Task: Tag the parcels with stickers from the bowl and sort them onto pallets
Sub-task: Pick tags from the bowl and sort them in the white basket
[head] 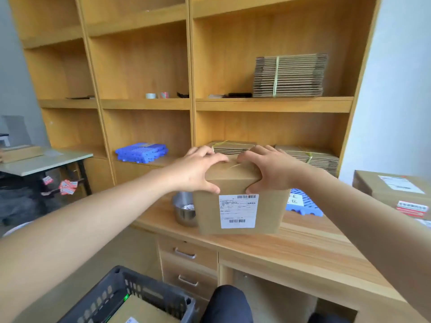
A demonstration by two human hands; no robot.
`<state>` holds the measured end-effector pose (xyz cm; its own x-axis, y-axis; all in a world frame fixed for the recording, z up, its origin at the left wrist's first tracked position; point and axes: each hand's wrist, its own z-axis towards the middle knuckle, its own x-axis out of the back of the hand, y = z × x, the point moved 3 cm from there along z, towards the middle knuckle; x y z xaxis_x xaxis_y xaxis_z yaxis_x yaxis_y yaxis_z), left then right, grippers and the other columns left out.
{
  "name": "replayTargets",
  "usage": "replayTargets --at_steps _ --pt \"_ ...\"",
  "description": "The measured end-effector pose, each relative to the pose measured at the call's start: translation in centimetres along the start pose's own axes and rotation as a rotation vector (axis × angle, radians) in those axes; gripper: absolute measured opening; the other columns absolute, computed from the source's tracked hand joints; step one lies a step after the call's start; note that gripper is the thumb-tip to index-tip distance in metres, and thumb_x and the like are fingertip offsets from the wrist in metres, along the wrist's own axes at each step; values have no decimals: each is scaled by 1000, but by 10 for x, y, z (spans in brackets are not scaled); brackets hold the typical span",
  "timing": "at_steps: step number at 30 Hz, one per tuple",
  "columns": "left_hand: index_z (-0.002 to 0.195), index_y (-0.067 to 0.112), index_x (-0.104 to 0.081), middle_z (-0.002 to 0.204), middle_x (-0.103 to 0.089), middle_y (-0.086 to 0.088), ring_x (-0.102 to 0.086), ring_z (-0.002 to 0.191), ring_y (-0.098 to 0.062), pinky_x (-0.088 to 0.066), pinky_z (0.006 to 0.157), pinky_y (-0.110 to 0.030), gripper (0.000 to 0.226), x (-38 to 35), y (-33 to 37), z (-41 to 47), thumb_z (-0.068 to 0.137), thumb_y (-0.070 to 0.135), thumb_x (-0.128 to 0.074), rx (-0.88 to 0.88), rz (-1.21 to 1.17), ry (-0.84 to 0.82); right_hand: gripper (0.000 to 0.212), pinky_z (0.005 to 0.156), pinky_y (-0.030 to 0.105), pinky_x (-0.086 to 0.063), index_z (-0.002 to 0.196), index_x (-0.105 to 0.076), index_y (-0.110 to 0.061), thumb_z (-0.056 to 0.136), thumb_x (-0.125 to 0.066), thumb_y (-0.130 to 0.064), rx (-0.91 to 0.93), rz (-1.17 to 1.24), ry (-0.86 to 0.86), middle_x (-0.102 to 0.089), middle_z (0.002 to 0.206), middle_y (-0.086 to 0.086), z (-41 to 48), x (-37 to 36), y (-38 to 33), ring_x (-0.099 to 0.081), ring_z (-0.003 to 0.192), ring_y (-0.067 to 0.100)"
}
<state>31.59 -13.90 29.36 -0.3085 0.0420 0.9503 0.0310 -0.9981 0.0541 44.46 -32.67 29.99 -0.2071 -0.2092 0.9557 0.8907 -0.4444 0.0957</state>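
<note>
A brown cardboard parcel with a white shipping label on its near face stands on the wooden desk. My left hand grips its top left edge, thumb on the near face. My right hand grips the top right edge the same way. Just left of the parcel, and partly hidden by it, a steel bowl holds stickers. Behind the parcel on the right lies a blue pallet. Another parcel with a white label and a red sticker sits at the right edge.
A stack of blue pallets and bundles of flat cardboard lie on the shelves. A dark crate holding a parcel stands on the floor at lower left. Desk drawers are below. A grey table is at left.
</note>
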Motion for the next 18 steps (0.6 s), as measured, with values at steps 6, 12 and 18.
replayTargets --at_steps 6,12,18 --pt "141 53 -32 138 -35 11 -27 133 -18 -37 110 -45 84 -57 50 71 72 57 -80 -155 -94 -71 80 105 43 -35 132 -33 -52 66 -76 -64 -182 7 -95 -45 131 -8 -48 -19 68 -37 129 22" --pt "143 52 -35 139 -36 12 -24 135 -14 -35 110 -38 80 -94 79 118 76 56 -79 -228 -175 -173 80 102 44 -40 134 -34 -52 68 -78 -60 -294 52 -164 -46 131 -9 -72 -38 116 -43 125 22" --pt "145 56 -34 141 -40 11 -36 131 -12 -36 111 -34 73 -100 74 157 82 60 -71 -290 -170 -307 78 94 37 -47 134 -38 -54 68 -79 -60 -364 207 -232 -51 124 -15 -60 -47 153 -51 113 14"
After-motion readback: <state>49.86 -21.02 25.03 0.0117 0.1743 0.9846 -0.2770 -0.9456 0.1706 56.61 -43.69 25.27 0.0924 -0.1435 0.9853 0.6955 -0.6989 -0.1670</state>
